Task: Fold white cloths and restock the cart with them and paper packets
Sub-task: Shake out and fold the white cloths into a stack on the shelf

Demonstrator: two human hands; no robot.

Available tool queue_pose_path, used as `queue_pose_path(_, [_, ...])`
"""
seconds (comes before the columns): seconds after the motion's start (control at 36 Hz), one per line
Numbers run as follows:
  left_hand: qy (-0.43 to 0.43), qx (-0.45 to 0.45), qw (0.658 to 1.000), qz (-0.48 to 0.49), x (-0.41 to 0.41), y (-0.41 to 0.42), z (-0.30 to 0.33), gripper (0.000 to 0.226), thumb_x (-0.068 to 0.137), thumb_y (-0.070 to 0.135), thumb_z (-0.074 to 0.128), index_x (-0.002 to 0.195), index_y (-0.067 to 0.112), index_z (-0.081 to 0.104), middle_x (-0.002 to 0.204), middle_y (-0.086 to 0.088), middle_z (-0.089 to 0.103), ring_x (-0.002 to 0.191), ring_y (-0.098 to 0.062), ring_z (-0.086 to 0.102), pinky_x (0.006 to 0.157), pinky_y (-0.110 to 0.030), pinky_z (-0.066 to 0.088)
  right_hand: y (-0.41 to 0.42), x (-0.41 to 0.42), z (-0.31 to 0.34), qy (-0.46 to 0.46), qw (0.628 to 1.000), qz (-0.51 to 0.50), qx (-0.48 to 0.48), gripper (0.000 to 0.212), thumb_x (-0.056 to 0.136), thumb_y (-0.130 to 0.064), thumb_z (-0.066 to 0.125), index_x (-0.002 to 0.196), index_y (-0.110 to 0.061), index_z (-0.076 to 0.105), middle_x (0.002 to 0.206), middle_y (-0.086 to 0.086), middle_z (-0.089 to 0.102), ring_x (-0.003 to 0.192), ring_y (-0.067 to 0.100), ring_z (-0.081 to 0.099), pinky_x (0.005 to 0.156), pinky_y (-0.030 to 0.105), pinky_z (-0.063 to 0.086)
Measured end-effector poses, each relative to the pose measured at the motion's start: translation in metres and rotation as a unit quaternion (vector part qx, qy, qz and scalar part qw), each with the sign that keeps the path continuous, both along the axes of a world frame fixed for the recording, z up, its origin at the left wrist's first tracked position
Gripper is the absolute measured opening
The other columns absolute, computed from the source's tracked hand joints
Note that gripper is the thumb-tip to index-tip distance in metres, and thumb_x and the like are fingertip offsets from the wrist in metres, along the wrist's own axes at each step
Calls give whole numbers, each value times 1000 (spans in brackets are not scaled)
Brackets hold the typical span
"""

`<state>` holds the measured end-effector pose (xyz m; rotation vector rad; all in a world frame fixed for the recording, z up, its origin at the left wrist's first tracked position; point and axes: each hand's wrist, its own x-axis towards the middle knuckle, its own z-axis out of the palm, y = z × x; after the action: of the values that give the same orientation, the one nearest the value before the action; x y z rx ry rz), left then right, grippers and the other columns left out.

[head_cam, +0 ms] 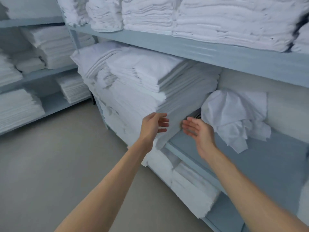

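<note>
While both hands (177, 126) hover open, the stack's edge (167, 114) lies between.

Folded stacks and a loose cloth on the middle shelf

A tall stack of folded cloths (133, 91) sits at the left end of the middle shelf (267, 164), overhanging its front edge; a crumpled cloth (234, 114) lies to its right, toward the back. More stacks (217, 19) fill the upper shelf (200, 49), and folded cloths (187, 186) lie on the shelf below.
</note>
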<state>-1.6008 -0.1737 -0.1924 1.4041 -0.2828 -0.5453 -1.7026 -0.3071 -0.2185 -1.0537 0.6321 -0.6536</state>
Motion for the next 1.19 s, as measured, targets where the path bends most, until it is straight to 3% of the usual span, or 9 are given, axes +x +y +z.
queue_pose_path(0.14, [-14, 5, 998, -54, -4, -80, 3, 20, 92, 15, 59, 99, 2, 72, 88, -12, 72, 82, -26, 69, 80, -42, 58, -62, -19, -5, 1, 999, -54, 6, 20, 94, -13, 53, 102, -5, 69, 96, 13, 74, 90, 24, 70, 76, 31, 57])
queue_pose_path(0.28, [-5, 21, 992, -127, -20, -141, -9, 16, 91, 12, 58, 91, 4, 72, 80, -10, 72, 73, -24, 67, 67, -33, 56, -105, -44, -16, 12, 993, -116, 29, 18, 93, -13, 53, 96, -7, 70, 97, 15, 73, 89, 26, 69, 85, 37, 55])
queue_pose_path(0.39, [15, 36, 986, -160, -22, -176, -26, 19, 91, 12, 59, 96, -1, 71, 85, -16, 72, 76, -28, 68, 75, -40, 60, -131, -56, -31, 24, 986, -160, 47, 19, 94, -13, 51, 97, -6, 69, 101, 17, 72, 89, 26, 70, 85, 37, 55])
queue_pose_path(0.56, [39, 64, 976, -206, -10, -214, -57, 21, 92, 13, 57, 100, -1, 71, 83, -13, 73, 76, -27, 70, 74, -38, 60, -155, -60, -59, 46, 972, -219, 74, 18, 91, -16, 56, 95, -6, 71, 98, 16, 75, 87, 26, 71, 83, 37, 58])
queue_pose_path(0.81, [65, 77, 950, -296, 31, -262, -93, 21, 96, 14, 54, 100, 2, 71, 93, -16, 73, 81, -26, 70, 75, -34, 60, -167, -24, -79, 74, 948, -291, 102, 29, 94, -13, 54, 112, 7, 66, 99, 19, 70, 86, 28, 67, 83, 38, 56])
queue_pose_path(0.94, [95, 85, 944, -304, 40, -279, -109, 22, 96, 13, 53, 104, -1, 69, 100, -22, 72, 86, -31, 69, 81, -39, 58, -169, -3, -89, 89, 940, -309, 116, 30, 92, -12, 56, 113, 8, 65, 96, 17, 70, 86, 29, 65, 80, 36, 56])
queue_pose_path(1.08, [133, 96, 934, -317, 38, -287, -120, 28, 97, 15, 54, 114, -4, 66, 109, -22, 71, 93, -33, 69, 81, -37, 58, -179, 12, -100, 91, 939, -307, 128, 21, 93, -13, 54, 101, 0, 68, 95, 17, 72, 86, 29, 67, 82, 37, 56])
queue_pose_path(1.19, [160, 97, 941, -281, 47, -296, -128, 28, 96, 15, 57, 117, -2, 64, 112, -19, 70, 101, -35, 68, 87, -41, 57, -196, 27, -112, 108, 940, -288, 146, 15, 93, -13, 56, 97, -3, 68, 97, 17, 71, 85, 28, 67, 86, 41, 56])
